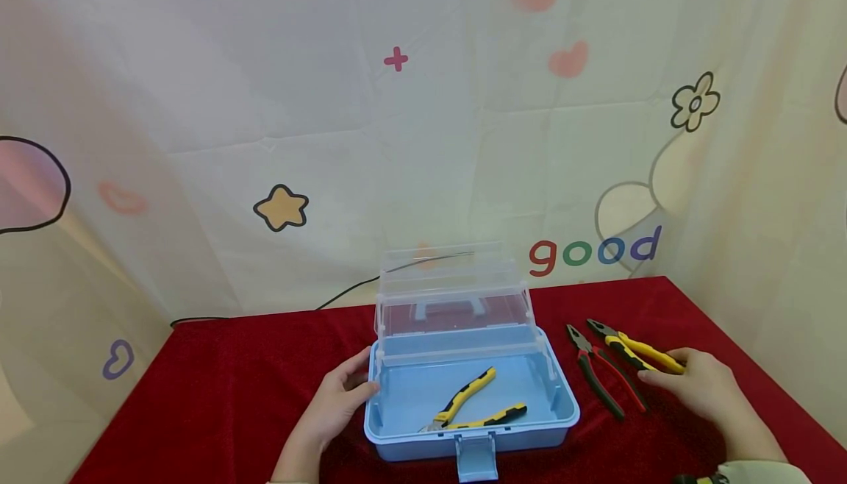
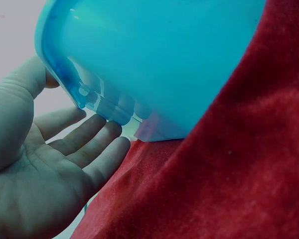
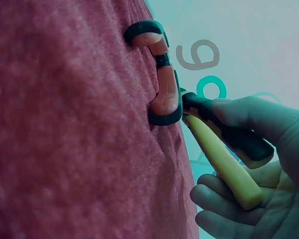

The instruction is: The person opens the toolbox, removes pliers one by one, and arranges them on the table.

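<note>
A light blue toolbox stands with its clear lid raised. Inside lie yellow-and-black pliers, handles spread apart. My left hand holds the box's left side, its thumb at the rim and fingers against the outer wall. To the right of the box, my right hand grips another yellow-and-black pair of pliers by the handles, thumb on one and fingers near the other. Those pliers' jaws point away from me. Beside them lie pliers with red-and-dark handles.
Dark red cloth covers the table. The box's front latch hangs down. A thin black cable runs along the back behind the box, and a printed curtain hangs at the back and sides.
</note>
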The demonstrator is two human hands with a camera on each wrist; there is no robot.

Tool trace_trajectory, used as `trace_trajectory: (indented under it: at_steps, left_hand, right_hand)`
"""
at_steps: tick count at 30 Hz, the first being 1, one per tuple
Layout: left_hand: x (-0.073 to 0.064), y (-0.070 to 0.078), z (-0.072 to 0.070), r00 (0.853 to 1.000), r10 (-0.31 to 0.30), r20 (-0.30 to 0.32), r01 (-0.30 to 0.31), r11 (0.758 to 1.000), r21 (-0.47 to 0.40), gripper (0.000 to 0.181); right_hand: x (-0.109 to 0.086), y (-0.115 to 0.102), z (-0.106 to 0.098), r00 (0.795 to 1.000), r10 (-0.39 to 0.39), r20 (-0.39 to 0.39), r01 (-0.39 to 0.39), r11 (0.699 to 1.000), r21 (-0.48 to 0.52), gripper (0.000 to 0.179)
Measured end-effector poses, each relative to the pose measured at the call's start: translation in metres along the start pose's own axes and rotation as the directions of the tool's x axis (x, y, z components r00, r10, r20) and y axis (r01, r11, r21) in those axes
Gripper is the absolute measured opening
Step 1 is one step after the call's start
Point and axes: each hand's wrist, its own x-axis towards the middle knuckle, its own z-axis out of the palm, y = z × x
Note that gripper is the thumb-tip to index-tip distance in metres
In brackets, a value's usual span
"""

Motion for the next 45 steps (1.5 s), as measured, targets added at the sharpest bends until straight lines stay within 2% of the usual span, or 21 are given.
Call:
trace_trajectory:
  at_steps: [18,29,45]
  left_hand:
    - [-0.0001,-0.0008,-0.0001,1.000,0.008,0.001,-0.008,1.000,-0.005,0.061]
    - [-0.0021,0.0014,0.0022,1.000,0.012,-0.008,-0.012,1.000,-0.023,0.061]
    - [-0.0025,0.0026,0.0027,1.000,0.008,-0.014,-0.008,1.000,-0.015,0.061]
  right_hand:
    - [0.0001,-0.0043,0.0032,0.999,0.028,0.021,-0.027,1.000,-0.009,0.085]
    - [-0.0005,-0.0058,0.0071,1.000,0.025,0.005,-0.025,1.000,-0.017,0.075]
    - [0.0003,-0.0057,0.0088,0.996,0.076,0.046,-0.077,0.997,0.006,0.081]
